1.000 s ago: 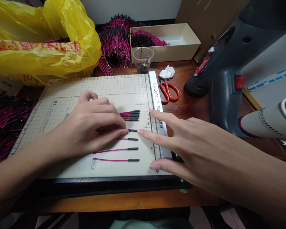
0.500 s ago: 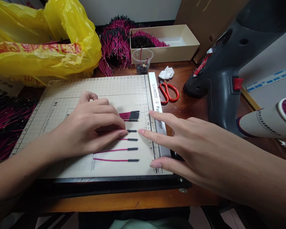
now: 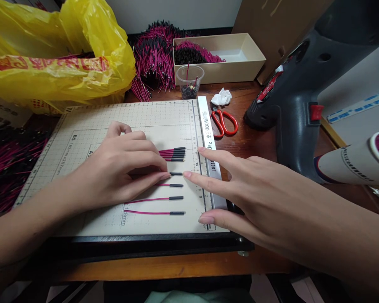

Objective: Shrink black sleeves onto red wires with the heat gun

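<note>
My left hand (image 3: 131, 162) rests on the paper cutter's board (image 3: 82, 219), thumb and finger pinched on a magenta wire whose black sleeve (image 3: 176, 174) sticks out to the right. A fingertip of my right hand (image 3: 236, 185) is at the sleeve's end; its fingers are spread over the ruler edge and hold nothing. Beyond the pinch lies a row of several black-tipped wires (image 3: 172, 154), partly hidden by my left hand. Nearer to me, three more wires lie apart: one sleeve (image 3: 176, 185) close to the pinch, then another (image 3: 176, 198), then the nearest wire (image 3: 154, 212).
Red-handled scissors (image 3: 224, 123), crumpled tissue (image 3: 221, 97) and a clear cup (image 3: 190, 84) stand past the board. Behind are a wire heap (image 3: 154, 54) and a cream box (image 3: 236, 69). A yellow bag (image 3: 91, 84) is left; a heat gun (image 3: 290, 113) and paper cup (image 3: 347, 164) are right.
Both hands hold the same pose on the wire and its sleeve. The whole view has shifted very slightly; nothing else visibly moved.
</note>
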`<state>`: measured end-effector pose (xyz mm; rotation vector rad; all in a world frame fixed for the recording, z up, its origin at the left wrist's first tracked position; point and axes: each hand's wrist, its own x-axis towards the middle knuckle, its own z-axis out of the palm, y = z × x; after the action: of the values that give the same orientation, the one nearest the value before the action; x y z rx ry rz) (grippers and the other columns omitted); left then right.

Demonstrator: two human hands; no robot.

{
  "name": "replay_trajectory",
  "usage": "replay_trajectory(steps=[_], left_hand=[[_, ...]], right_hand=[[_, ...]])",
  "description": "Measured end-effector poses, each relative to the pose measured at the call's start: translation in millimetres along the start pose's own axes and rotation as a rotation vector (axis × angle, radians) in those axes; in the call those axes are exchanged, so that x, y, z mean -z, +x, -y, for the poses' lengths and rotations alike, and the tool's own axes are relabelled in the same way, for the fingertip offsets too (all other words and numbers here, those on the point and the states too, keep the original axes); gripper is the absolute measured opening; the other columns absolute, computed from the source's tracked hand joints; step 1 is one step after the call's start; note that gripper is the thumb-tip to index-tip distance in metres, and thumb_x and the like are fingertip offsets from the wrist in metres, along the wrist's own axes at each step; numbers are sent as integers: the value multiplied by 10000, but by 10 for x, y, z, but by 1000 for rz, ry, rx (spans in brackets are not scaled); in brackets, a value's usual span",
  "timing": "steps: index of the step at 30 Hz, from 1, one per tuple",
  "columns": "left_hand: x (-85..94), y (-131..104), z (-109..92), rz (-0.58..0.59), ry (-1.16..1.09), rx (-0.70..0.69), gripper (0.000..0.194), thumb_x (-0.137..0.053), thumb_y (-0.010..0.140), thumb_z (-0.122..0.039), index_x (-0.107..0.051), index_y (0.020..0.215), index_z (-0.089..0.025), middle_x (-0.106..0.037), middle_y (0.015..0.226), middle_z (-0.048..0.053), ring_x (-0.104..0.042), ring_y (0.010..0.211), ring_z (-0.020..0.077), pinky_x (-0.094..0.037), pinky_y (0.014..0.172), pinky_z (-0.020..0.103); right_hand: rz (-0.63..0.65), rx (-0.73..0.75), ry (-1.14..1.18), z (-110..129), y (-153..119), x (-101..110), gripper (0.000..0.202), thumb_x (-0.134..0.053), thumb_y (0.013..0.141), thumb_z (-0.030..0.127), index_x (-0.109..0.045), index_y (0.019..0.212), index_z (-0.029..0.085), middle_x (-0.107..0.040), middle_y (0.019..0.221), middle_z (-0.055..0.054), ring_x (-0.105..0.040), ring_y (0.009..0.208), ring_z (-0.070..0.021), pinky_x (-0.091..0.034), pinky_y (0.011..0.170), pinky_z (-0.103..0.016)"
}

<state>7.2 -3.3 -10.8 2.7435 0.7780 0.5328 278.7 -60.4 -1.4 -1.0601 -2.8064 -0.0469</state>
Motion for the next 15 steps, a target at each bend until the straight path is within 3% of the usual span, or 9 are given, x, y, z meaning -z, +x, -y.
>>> replay_trajectory(steps=[6,15], left_hand=[[14,10,-7,1,10,-20,130,-630,985,-305,-704,898,-244,-752,812,-26,-586,731,172,-290,791,396],[-16,8,2,-11,35,-56,112,-638,991,-285,-695,912,-229,-741,813,-24,-583,744,169,-284,785,388]], right_hand=[[-5,6,-6,14,-7,-8,543,-312,1045,559,-619,1412,302,-603,1421,-142,-683,764,-179,-599,650,-384],[-12,13,17,0,-7,-11,552,-310,1046,564,-620,1405,282,-601,1413,-147,-686,810,-190,-602,662,-389]])
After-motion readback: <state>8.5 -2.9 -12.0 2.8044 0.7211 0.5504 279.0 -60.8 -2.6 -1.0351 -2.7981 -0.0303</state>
